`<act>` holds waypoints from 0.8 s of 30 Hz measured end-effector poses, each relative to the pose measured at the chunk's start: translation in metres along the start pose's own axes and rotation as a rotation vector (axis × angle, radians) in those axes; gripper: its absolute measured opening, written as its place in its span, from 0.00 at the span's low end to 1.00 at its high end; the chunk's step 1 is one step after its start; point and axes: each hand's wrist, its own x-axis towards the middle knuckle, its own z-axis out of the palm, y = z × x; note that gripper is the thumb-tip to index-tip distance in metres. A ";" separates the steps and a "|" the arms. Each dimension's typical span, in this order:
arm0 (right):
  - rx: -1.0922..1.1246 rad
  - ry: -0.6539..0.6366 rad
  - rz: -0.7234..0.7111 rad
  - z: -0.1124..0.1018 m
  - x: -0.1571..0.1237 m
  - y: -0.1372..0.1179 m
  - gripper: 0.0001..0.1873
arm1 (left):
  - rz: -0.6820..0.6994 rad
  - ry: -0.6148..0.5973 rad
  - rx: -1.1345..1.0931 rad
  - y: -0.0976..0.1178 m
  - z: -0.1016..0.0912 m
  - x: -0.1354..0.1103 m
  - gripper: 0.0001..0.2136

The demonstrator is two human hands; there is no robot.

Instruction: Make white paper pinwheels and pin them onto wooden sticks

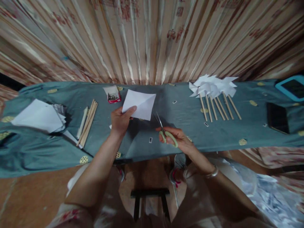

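Observation:
My left hand (120, 121) pinches a white paper square (139, 103) by its lower left corner and holds it just above the table; the paper shows diagonal creases. My right hand (177, 138) grips pale green scissors (165, 131), fingers through the handles. The blades are slightly apart and point up-left toward the paper's lower right edge without touching it.
A teal cloth (190, 139) covers the long table. Finished paper pinwheels on wooden sticks (215, 95) lie at the right. A bundle of sticks (87, 123), a pin box (113, 96) and a paper stack (39, 115) lie left. A phone (277, 117) and tablet (292, 87) sit far right.

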 end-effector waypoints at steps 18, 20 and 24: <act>-0.026 0.024 0.056 0.004 0.003 0.006 0.24 | -0.017 -0.067 0.005 -0.003 0.006 -0.008 0.12; -0.021 0.028 0.057 0.004 0.003 0.006 0.24 | -0.012 -0.069 0.007 -0.004 0.007 -0.009 0.12; -0.020 0.025 0.064 0.004 0.002 0.005 0.23 | -0.012 -0.077 -0.004 -0.004 0.008 -0.010 0.11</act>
